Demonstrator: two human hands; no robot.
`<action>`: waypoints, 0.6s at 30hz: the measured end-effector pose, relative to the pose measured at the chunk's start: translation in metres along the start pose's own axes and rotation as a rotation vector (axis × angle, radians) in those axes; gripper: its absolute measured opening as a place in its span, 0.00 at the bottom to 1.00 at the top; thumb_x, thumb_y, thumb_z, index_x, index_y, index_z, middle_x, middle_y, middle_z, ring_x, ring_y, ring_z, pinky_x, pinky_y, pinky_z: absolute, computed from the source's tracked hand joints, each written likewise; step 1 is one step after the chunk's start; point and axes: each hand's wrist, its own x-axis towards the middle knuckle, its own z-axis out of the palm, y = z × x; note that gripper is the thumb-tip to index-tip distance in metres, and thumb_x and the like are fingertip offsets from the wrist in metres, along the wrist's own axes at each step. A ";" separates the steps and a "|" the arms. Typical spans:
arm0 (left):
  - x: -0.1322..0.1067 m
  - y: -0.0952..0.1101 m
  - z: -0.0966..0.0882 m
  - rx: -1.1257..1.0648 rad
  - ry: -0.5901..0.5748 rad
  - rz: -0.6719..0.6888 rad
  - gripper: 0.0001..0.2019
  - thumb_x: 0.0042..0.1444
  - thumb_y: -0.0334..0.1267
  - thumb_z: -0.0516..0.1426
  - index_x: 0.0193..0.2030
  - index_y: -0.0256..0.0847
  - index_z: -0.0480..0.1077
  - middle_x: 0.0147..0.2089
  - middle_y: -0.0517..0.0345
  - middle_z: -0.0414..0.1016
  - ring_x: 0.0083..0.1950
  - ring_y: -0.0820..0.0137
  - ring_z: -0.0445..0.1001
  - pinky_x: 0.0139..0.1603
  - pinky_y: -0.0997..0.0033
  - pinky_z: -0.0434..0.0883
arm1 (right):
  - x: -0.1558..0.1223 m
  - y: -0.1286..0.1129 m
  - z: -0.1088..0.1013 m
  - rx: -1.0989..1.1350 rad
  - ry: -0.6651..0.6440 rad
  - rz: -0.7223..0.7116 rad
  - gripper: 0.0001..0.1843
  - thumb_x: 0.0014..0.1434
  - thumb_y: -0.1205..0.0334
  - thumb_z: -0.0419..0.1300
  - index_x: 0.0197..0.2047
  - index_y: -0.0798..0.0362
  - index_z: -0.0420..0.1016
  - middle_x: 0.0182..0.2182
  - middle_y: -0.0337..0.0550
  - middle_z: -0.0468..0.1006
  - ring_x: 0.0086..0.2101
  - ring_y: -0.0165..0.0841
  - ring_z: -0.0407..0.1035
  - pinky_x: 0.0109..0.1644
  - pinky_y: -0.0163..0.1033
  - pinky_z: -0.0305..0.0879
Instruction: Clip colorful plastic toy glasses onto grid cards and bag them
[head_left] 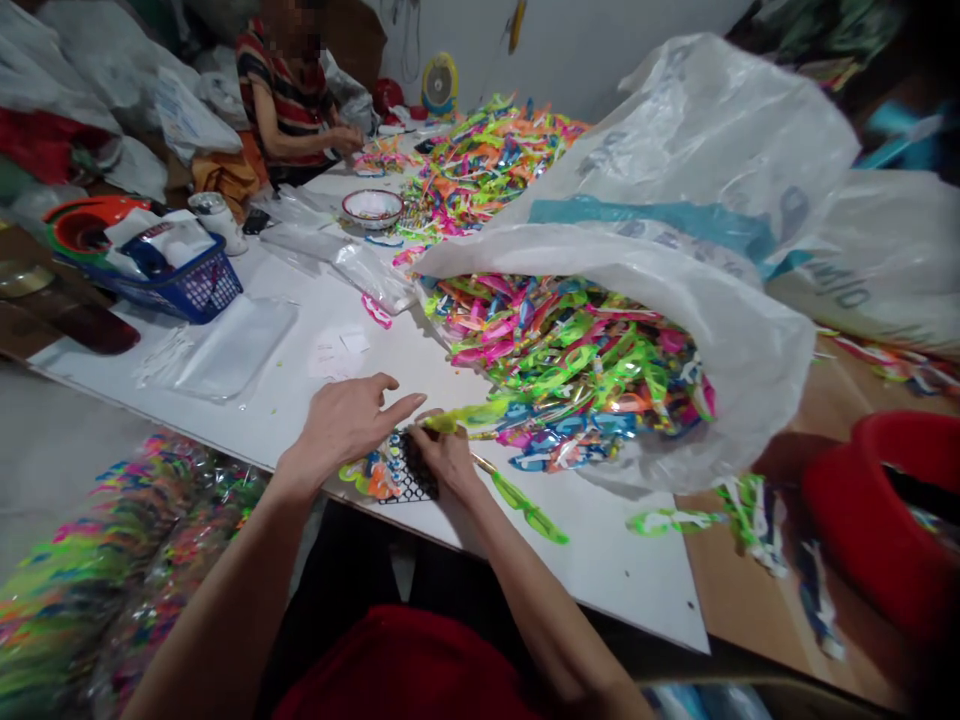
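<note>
My left hand (346,422) lies on the white table (285,390) with its fingers stretched out, resting over a black sheet with white dots (409,472) and some bright plastic pieces (369,478). My right hand (448,455) is closed in a pinch on a yellow-green plastic toy piece (459,418) just beside the left fingertips. A green plastic piece (529,510) lies on the table under my right forearm. Right of the hands, a large white plastic bag (705,290) lies open on its side, spilling several neon pink, green and blue plastic pieces (577,370).
Another person in a striped shirt (289,95) works at the far end by a second pile of neon pieces (487,160) and a small bowl (373,207). A blue basket (187,285) stands at left, a red tub (885,520) at right, packed bags (112,560) lower left.
</note>
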 end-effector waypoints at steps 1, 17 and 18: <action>0.001 -0.001 0.000 -0.001 -0.010 -0.001 0.33 0.56 0.64 0.40 0.53 0.43 0.68 0.46 0.50 0.78 0.49 0.56 0.74 0.49 0.59 0.67 | 0.001 -0.003 -0.001 -0.101 -0.049 -0.029 0.12 0.59 0.57 0.53 0.37 0.55 0.72 0.30 0.43 0.76 0.31 0.32 0.70 0.35 0.34 0.62; 0.007 0.001 -0.003 0.060 -0.046 -0.097 0.24 0.59 0.46 0.39 0.55 0.45 0.67 0.49 0.48 0.76 0.51 0.51 0.73 0.48 0.54 0.67 | 0.008 -0.013 -0.090 -0.778 -0.286 -0.110 0.13 0.57 0.75 0.50 0.43 0.57 0.71 0.43 0.51 0.72 0.40 0.36 0.68 0.39 0.36 0.63; 0.007 0.001 -0.002 0.057 -0.043 -0.100 0.24 0.59 0.46 0.39 0.55 0.45 0.67 0.49 0.48 0.76 0.51 0.51 0.73 0.49 0.54 0.67 | 0.007 -0.009 -0.099 -0.832 -0.242 -0.077 0.12 0.57 0.75 0.50 0.42 0.59 0.72 0.43 0.54 0.71 0.40 0.37 0.67 0.38 0.37 0.63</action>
